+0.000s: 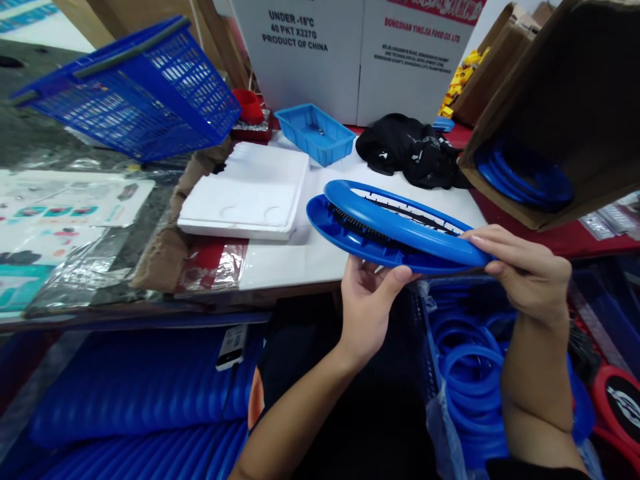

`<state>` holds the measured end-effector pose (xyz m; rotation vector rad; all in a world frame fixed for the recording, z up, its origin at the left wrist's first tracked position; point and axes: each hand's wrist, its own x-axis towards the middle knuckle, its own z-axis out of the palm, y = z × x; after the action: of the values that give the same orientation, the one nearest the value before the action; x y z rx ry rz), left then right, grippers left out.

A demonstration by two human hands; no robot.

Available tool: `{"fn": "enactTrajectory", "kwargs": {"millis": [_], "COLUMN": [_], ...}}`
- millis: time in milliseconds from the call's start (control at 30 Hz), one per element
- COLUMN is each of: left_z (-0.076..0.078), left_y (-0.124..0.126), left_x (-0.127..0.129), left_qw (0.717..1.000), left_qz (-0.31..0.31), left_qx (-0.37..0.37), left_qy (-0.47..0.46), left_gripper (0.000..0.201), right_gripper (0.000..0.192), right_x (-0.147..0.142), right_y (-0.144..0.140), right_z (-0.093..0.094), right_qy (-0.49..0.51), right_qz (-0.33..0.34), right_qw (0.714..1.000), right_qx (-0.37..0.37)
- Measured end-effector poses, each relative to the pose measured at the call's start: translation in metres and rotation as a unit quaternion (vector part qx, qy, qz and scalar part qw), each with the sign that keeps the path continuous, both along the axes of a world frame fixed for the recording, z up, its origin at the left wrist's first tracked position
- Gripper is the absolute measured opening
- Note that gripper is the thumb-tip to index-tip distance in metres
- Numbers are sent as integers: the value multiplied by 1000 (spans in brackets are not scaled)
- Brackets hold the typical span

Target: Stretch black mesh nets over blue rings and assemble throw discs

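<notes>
My left hand (367,303) grips the near edge of a blue round plastic base (350,240) from below, thumb on its rim. My right hand (525,270) pinches a blue plastic ring (400,217) at its right end and holds it tilted over the base. A black mesh insert (400,215) shows inside, between the ring and the base. Both parts hover above the white table top (310,253), just past its front edge.
A white foam tray (250,193) lies to the left, a small blue bin (315,133) and black cloth (410,150) behind. A blue basket (135,87) sits far left. A cardboard box with blue rings (525,177) stands right; a crate of blue rings (465,360) sits below.
</notes>
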<state>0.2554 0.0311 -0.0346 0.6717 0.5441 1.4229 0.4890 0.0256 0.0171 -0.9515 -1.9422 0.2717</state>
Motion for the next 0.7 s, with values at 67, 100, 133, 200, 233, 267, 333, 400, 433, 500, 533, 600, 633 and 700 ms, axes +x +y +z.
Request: {"fn": "enactTrajectory", "kwargs": {"millis": [67, 100, 133, 200, 233, 267, 333, 400, 433, 500, 533, 600, 633, 700], "left_z": [-1, -1, -1, -1, -1, -1, -1, -1, -1, 0, 0, 1, 2, 3], "left_y": [-1, -1, -1, -1, -1, -1, -1, -2, -2, -2, -2, -2, -1, -1], "left_x": [-1, -1, -1, -2, -2, -3, -3, -3, -3, -2, -2, -1, -1, 0], "left_qw": [1000, 1000, 1000, 1000, 1000, 1000, 1000, 1000, 1000, 1000, 1000, 1000, 1000, 1000], "left_qz": [2, 3, 4, 3, 2, 1, 1, 2, 3, 7, 9, 9, 9, 8], "left_qx": [0, 1, 2, 4, 4, 4, 3, 5, 5, 3, 2, 3, 5, 7], "left_qy": [-1, -4, -7, -12, -12, -12, -12, -17, -21, -23, -22, -20, -19, -16], "left_gripper": [50, 49, 48, 47, 47, 47, 47, 46, 46, 45, 45, 44, 44, 46], "right_gripper": [41, 41, 41, 42, 43, 43, 44, 45, 46, 45, 45, 41, 40, 38], "right_x": [0, 0, 0, 0, 0, 0, 1, 2, 2, 2, 2, 2, 2, 2], "right_y": [1, 2, 2, 3, 4, 4, 6, 7, 8, 9, 9, 9, 9, 8], "right_z": [-2, -2, -1, 0, 1, 1, 1, 0, -2, -4, -5, -7, -7, -6], "right_qy": [0, -1, -3, -7, -7, -8, -8, -10, -11, -4, 2, 18, 25, 32], "right_qz": [6, 8, 10, 14, 20, 29, 51, 69, 76, 81, 81, 75, 70, 65], "right_qw": [1000, 1000, 1000, 1000, 1000, 1000, 999, 998, 997, 997, 996, 996, 996, 996], "right_qx": [-4, -5, -5, -4, -1, 0, 5, 3, -1, -15, -24, -40, -45, -51]}}
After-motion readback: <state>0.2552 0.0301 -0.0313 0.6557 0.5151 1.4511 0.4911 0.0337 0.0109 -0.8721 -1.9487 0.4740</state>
